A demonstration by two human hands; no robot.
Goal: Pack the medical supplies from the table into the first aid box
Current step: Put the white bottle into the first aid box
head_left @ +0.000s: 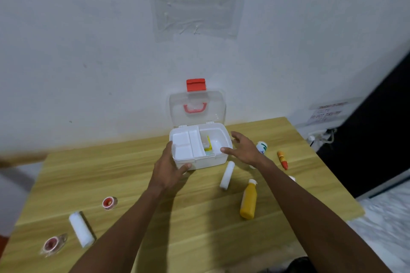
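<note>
The white first aid box (221,157) stands open at the back of the wooden table, its clear lid (197,106) with red latch upright against the wall. A white divided tray (185,146) fills its left half; a yellow packet (208,146) lies in the right half. My left hand (169,169) grips the box's front left corner. My right hand (244,149) hovers with fingers spread at the box's right side, holding nothing. On the table lie a white bandage roll (227,174), a yellow bottle (249,199), a white bottle (261,147) and an orange tube (282,159).
At the front left lie another white bandage roll (81,229) and two red-cored tape rolls (109,203) (52,245). The table (199,217) stands against a white wall; its right edge drops to the floor, with a power strip (319,136) beyond the back right corner.
</note>
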